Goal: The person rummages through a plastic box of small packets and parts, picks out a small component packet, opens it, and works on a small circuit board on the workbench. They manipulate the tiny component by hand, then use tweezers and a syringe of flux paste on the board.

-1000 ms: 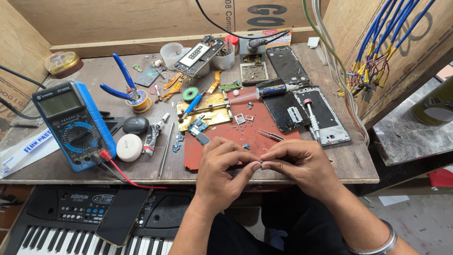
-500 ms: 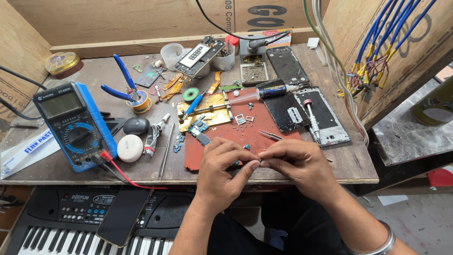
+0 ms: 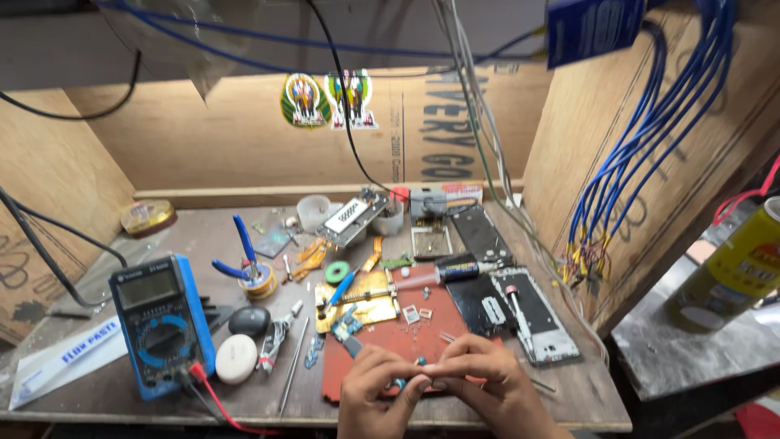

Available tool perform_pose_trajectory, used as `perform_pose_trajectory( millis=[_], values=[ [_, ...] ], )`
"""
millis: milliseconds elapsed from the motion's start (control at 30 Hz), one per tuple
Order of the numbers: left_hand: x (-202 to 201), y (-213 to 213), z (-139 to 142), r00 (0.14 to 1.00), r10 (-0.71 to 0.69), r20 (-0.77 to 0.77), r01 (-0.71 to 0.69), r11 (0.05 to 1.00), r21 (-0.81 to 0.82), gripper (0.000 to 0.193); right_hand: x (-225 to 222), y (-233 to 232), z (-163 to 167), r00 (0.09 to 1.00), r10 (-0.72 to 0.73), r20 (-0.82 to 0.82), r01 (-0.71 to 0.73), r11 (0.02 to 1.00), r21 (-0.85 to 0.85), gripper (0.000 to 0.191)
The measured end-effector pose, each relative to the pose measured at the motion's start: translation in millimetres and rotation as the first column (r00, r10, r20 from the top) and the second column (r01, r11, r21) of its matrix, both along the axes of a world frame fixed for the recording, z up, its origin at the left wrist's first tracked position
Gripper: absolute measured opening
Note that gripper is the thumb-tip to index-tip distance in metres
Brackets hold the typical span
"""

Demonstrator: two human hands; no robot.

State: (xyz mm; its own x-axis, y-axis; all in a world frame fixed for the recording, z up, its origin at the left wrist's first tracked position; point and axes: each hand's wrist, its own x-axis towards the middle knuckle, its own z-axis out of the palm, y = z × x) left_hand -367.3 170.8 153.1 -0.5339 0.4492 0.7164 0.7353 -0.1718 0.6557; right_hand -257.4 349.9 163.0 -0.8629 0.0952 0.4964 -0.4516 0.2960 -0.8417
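Pinching together at the bottom centre, the left hand (image 3: pixel 375 394) and the right hand (image 3: pixel 479 382) meet fingertip to fingertip over the front edge of the red mat (image 3: pixel 406 337), both curled nearly closed around a tiny part (image 3: pixel 420 362) held between them; too small to say what it is, only a bluish speck shows. Mat lies on the wooden surface (image 3: pixel 203 236), with small metal bits and a little blue circuit piece (image 3: pixel 348 323) just above the left hand. Right of the mat, an opened phone frame (image 3: pixel 540 321) with a screwdriver (image 3: pixel 513 302) lying on it, near the right hand. Behind the mat, a gold metal plate (image 3: pixel 370 302) and a red-and-black screwdriver (image 3: pixel 435 272). Left side, well apart from the hands: blue multimeter (image 3: pixel 161 325) with a red lead (image 3: pixel 215 402) trailing off the front, white round puck (image 3: pixel 236 358) and black oval lump (image 3: pixel 249 321) just beside it, blue-handled pliers (image 3: pixel 242 252) on a solder spool. Blue wires (image 3: pixel 642 138) hang down the right plywood wall; yellow spray can (image 3: pixel 735 268) at far right.
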Motion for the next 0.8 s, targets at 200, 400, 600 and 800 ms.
perform_pose_trajectory(
  millis=[200,400,600,800],
  values=[
    [-7.3,6.0,0.1,0.981,-0.058,0.185,0.063,0.998,-0.023,0.008,-9.5,6.6,-9.7,0.986,-0.09,0.139,0.103,0.991,-0.09,0.017],
    [-3.4,1.9,15.9,0.991,-0.08,0.105,0.089,0.992,-0.087,0.007,-6.3,3.2,-9.0,0.974,-0.187,0.129,0.19,0.982,-0.011,0.01],
    [5.1,-7.3,17.7,0.997,-0.062,0.052,0.067,0.993,-0.094,0.012,-3.5,-2.5,-12.4,0.977,-0.149,0.15,0.16,0.985,-0.065,0.013],
    [6.7,-8.8,19.8,0.993,-0.076,0.091,0.092,0.979,-0.183,0.012,-1.5,-2.3,-13.7,0.984,-0.078,0.161,0.098,0.988,-0.12,0.009]
  ],
)
